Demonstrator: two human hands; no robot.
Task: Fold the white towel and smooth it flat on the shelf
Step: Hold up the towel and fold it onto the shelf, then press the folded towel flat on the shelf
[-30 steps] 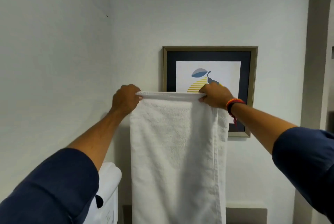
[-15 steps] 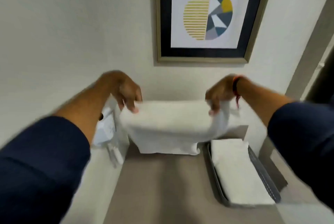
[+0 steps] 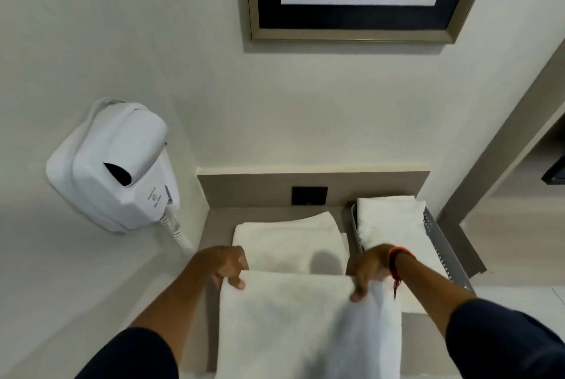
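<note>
The white towel (image 3: 287, 251) lies partly on the grey shelf (image 3: 215, 225), its far part flat against the back. Its near part hangs toward me from a raised edge. My left hand (image 3: 227, 265) pinches that edge at the left corner. My right hand (image 3: 368, 268), with a red wristband, pinches the right corner, where the cloth is blurred. Both hands hold the edge a little above the flat part.
A grey perforated tray (image 3: 443, 250) with a folded white towel (image 3: 388, 219) stands on the shelf at the right. A white wall-mounted hair dryer (image 3: 113, 167) with a coiled cord hangs at the left. A dark wall socket (image 3: 309, 195) and a framed picture (image 3: 351, 22) are on the back wall.
The towel came down from hanging full length at picture height onto the shelf. My hands lowered and pulled the held edge toward me, and my view tilted down.
</note>
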